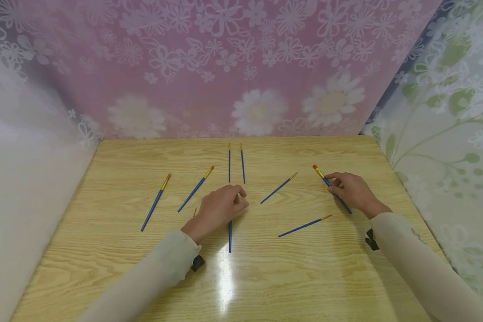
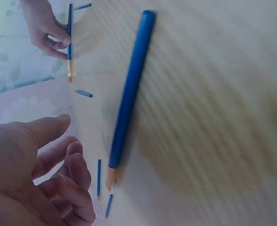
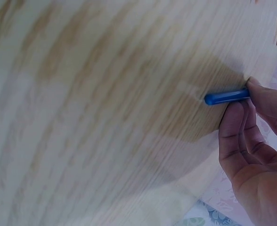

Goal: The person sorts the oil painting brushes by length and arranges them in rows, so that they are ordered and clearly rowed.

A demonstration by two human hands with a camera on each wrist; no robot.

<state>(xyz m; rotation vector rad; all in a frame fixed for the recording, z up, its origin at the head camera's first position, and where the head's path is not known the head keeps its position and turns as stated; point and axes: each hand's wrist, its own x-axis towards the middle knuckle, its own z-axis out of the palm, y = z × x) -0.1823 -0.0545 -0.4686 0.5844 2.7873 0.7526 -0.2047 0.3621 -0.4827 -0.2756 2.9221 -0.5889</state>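
My right hand (image 1: 352, 190) pinches a flat-tipped paintbrush (image 1: 319, 172) between thumb and fingers at the table's right side. Its blue handle end (image 3: 223, 97) pokes out from the fingers in the right wrist view. Over the middle of the table, my left hand (image 1: 221, 206) holds nothing, its fingers loosely bent. Below it a blue-handled paintbrush (image 1: 230, 237) points away from me, its upper part hidden by the hand. In the left wrist view this brush (image 2: 131, 89) lies beside the fingers, apart from them. Another brush tip (image 1: 194, 213) peeks out behind the left wrist.
Two thicker brushes (image 1: 155, 203) (image 1: 193, 192) slant on the left. Two thin brushes (image 1: 229, 165) (image 1: 243, 167) lie at the back middle. Between the hands are two more slanted thin brushes (image 1: 277, 188) (image 1: 303, 226). Flowered cloth (image 1: 209, 89) hangs along the wooden table's (image 1: 116, 156) back edge.
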